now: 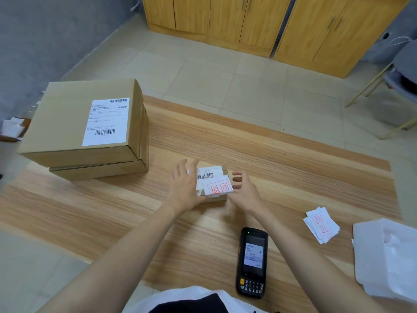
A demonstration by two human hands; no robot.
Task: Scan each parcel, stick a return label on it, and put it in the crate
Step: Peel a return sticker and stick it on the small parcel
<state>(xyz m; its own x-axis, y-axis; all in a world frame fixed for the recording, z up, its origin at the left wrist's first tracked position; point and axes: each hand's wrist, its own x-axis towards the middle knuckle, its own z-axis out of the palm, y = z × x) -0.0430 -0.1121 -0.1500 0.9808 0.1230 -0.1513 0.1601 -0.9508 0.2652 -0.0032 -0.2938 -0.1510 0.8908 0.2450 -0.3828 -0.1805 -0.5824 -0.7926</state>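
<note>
A small brown parcel [223, 172] lies on the wooden table [293, 168] between my hands. It carries a barcode label and a white return label [217, 188] with red characters. My left hand [185, 186] sits at the parcel's left side with fingers spread and straight. My right hand [244, 188] is at its right side, fingers loosely bent toward the box edge. The black handheld scanner [251, 262] lies on the table near me, screen lit. A small stack of spare return labels [321, 223] lies to the right.
Two large cardboard boxes [83, 123] are stacked at the table's left, the top one with a shipping label. A white foam tray [388, 256] sits at the right edge. Wooden cabinets [248, 21] stand across the tiled floor; a chair [394, 71] is at far right.
</note>
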